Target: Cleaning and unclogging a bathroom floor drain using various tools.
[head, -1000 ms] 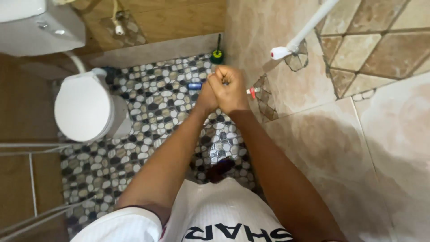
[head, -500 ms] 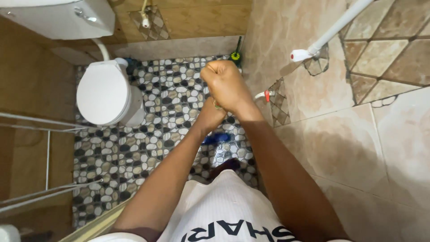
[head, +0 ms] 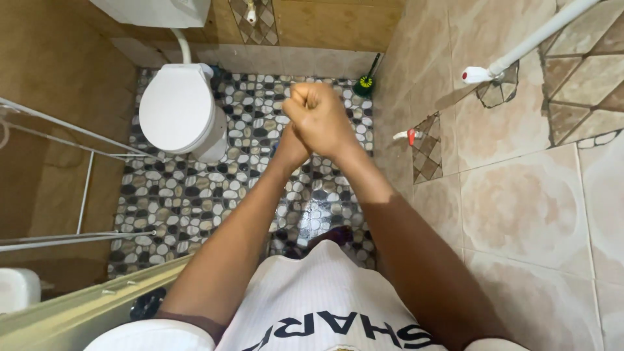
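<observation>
Item: both hands, raised over black-and-white pebble-mosaic floor (head: 195, 188).
- Right hand (head: 318, 117): fist closed tight, now sitting higher and at 12 o'clock of left hand (head: 290, 148); contents n/k.
- Left hand: mostly hidden behind right, grip cannot tell.
- Blue object seen 0.5 s ago: no longer showing.
- White toilet w/ closed lid (head: 177, 107): at 9 o'clock.

Both arms stretched out over the wet pebble-mosaic floor (head: 188, 195), right hand (head: 320, 120) balled into a fist, pressed over the left hand (head: 290, 146), closed white toilet (head: 177, 107) just beside.
</observation>
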